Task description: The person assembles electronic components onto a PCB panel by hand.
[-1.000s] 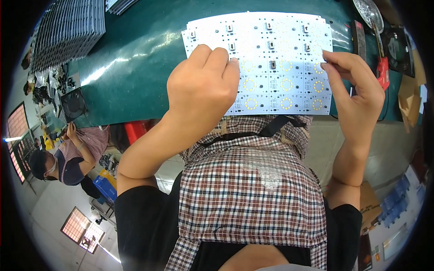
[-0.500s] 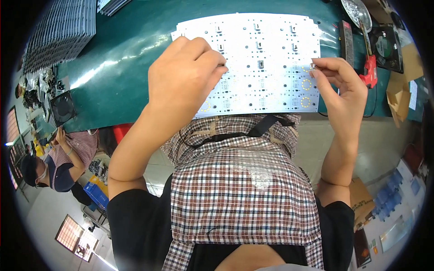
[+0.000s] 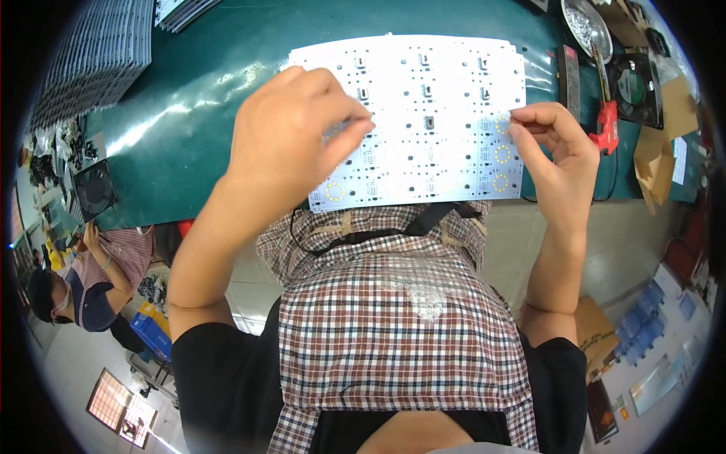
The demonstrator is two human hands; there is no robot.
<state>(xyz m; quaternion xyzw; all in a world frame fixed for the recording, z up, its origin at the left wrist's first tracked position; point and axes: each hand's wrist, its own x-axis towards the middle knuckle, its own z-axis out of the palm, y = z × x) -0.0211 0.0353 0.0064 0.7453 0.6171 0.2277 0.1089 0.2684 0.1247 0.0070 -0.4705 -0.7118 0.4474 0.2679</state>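
Note:
A white circuit board panel (image 3: 454, 163) lies at the near edge of the green table, dotted with black parts and rings of yellowish pads. Several small dark switch-like connectors (image 3: 429, 122) stand on it in rows. My left hand (image 3: 283, 136) hovers over the board's left part, slightly blurred. Its thumb and forefinger come together in a pinch; anything between them is hidden. At the board's right edge my right hand (image 3: 560, 144) pinches with thumb and forefinger, the other fingers curled. Whatever sits in that pinch is too small to name.
Tall stacks of panels (image 3: 98, 53) rise at the far left. On the right are a metal bowl of small parts (image 3: 586, 26), a red-handled tool (image 3: 606, 129), a black fan (image 3: 637, 87) and an opened carton (image 3: 656, 163). Another person (image 3: 94, 284) works at left.
The whole view has shifted, so the board sits lower in it. My left forearm has swung a little left, uncovering a ring of pads near the board's lower left. My right hand keeps its pinch.

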